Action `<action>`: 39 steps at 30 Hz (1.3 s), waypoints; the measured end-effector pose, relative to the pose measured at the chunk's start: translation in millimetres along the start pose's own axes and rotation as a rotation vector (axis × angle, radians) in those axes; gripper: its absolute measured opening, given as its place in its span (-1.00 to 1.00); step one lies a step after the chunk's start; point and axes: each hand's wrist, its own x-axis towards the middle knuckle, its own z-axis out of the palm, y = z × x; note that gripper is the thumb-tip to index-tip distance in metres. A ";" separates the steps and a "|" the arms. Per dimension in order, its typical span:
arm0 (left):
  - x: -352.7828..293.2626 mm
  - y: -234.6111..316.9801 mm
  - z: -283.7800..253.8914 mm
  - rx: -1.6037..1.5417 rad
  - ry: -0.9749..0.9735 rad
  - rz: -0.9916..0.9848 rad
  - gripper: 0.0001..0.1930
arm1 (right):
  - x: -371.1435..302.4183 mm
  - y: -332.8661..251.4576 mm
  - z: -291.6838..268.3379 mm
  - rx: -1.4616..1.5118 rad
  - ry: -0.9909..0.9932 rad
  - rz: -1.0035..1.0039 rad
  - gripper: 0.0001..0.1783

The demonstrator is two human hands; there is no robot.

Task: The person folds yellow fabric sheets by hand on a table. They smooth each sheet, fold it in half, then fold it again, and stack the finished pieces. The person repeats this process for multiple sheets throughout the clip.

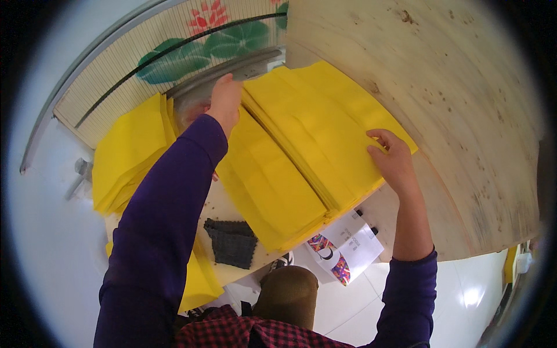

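Two stacks of flat yellow fabric pieces lie side by side on the table, a narrower left stack point(270, 182) and a wider right stack point(313, 127). At the far end of the seam between them is my left hand point(225, 100), beside the right stack's edge; its fingertips are partly hidden and smeared. My right hand point(394, 159) rests on the right stack near its right corner, thumb and forefinger bent and apart, touching the top piece. Clear plastic point(188, 107) shows behind my left wrist, with something reddish there that I cannot make out.
Another yellow pile point(130, 153) stands at the left, and more yellow fabric point(200, 281) lies lower down. A dark grey cloth point(232, 243) is on the pale table. Below the edge sits a white printed package point(348, 246). A wooden board point(464, 127) flanks the right; a painted slatted screen point(174, 64) stands behind.
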 end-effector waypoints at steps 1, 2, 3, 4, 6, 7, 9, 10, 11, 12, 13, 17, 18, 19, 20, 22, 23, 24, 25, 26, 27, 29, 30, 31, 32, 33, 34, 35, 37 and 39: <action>1.5 -3.3 -4.2 -0.019 -0.020 0.011 -0.53 | 0.3 0.2 0.4 0.012 -0.007 0.008 -0.66; 4.0 -5.3 -7.9 -0.029 -0.026 -0.022 -0.60 | 0.6 0.7 1.0 0.024 -0.013 0.017 -0.67; 6.5 -6.7 -9.9 -0.084 -0.062 -0.017 -0.65 | 0.7 1.1 1.5 0.035 -0.020 0.027 -0.67; 8.3 -8.1 -10.7 -0.131 -0.085 -0.057 -0.70 | 0.8 1.7 1.8 0.037 -0.022 0.019 -0.66; 11.3 -7.6 -9.7 -0.096 -0.149 -0.115 -0.77 | 0.8 2.3 2.7 0.042 -0.029 0.036 -0.65; 12.4 -5.9 -8.4 -0.014 -0.191 -0.134 -0.79 | 0.6 2.5 2.9 0.044 -0.032 0.021 -0.65; 12.2 -4.3 -4.1 0.088 -0.225 -0.155 -0.83 | 0.6 2.7 2.4 0.061 -0.035 0.048 -0.65; 11.6 -4.1 -1.0 0.108 -0.217 -0.156 -0.85 | 1.1 2.8 2.2 0.041 -0.042 0.051 -0.65; 11.1 -4.2 0.8 0.120 -0.216 -0.162 -0.87 | 1.7 2.9 1.9 0.030 -0.049 0.048 -0.65; 11.2 -4.4 2.0 0.148 -0.209 -0.159 -0.89 | 2.1 3.1 1.7 0.019 -0.053 0.056 -0.65; 12.1 -4.4 3.6 0.168 -0.208 -0.161 -0.90 | 2.3 3.2 1.8 0.027 -0.051 0.045 -0.66; 15.1 -7.7 5.9 0.195 -0.151 -0.175 -0.90 | 1.3 3.6 2.1 0.064 -0.050 0.056 -0.66; 15.8 -8.0 5.6 0.203 -0.156 -0.166 -0.90 | 1.0 3.5 2.1 0.084 -0.057 0.071 -0.65; 16.5 -7.7 5.0 0.202 -0.162 -0.164 -0.90 | 0.7 3.4 2.1 0.068 -0.055 0.065 -0.65; 16.8 -7.5 4.7 0.208 -0.158 -0.166 -0.90 | 0.5 3.3 2.1 0.062 -0.056 0.069 -0.65; 15.8 -8.5 6.7 0.213 -0.163 -0.148 -0.90 | 0.2 3.2 2.3 0.060 -0.056 0.076 -0.65; 15.5 -8.6 7.7 0.219 -0.162 -0.139 -0.88 | 0.2 3.2 2.5 0.066 -0.055 0.079 -0.65; 15.8 -8.1 8.5 0.227 -0.169 -0.134 -0.86 | 0.2 3.4 2.6 0.080 -0.058 0.090 -0.64; 16.3 -7.5 9.4 0.235 -0.178 -0.126 -0.83 | 0.5 3.8 2.4 0.073 -0.055 0.070 -0.65; 16.9 -7.1 10.2 0.242 -0.187 -0.118 -0.79 | 0.8 4.2 2.2 0.075 -0.057 0.057 -0.65; 16.7 -7.8 10.4 0.215 -0.176 -0.107 -0.76 | 0.9 4.7 2.0 0.083 -0.060 0.061 -0.65; 15.6 -9.7 9.4 0.160 -0.152 -0.088 -0.67 | 0.7 5.4 2.1 0.063 -0.046 0.038 -0.65; 15.5 -10.0 8.3 0.156 -0.151 -0.087 -0.64 | 0.6 5.5 2.2 0.065 -0.042 0.039 -0.66; 15.3 -10.0 6.5 0.152 -0.149 -0.085 -0.61 | 0.6 5.4 2.3 0.059 -0.039 0.035 -0.66; 15.1 -9.7 5.3 0.148 -0.147 -0.083 -0.57 | 0.6 5.1 2.6 0.063 -0.039 0.035 -0.66; 14.6 -9.7 5.0 0.158 -0.137 -0.086 -0.57 | 0.5 4.6 2.7 0.073 -0.039 0.038 -0.66; 13.6 -9.8 4.6 0.166 -0.127 -0.089 -0.57 | 0.4 4.1 2.7 0.070 -0.041 0.036 -0.66; 12.3 -10.2 4.4 0.175 -0.117 -0.086 -0.57 | 0.1 3.5 2.6 0.073 -0.044 0.039 -0.65; 8.7 -12.5 4.6 0.153 -0.084 -0.032 -0.79 | -0.2 2.4 2.3 0.065 -0.046 0.039 -0.66; 7.0 -14.3 6.6 0.135 -0.055 -0.007 -0.88 | -0.6 1.9 1.7 0.048 -0.046 0.035 -0.66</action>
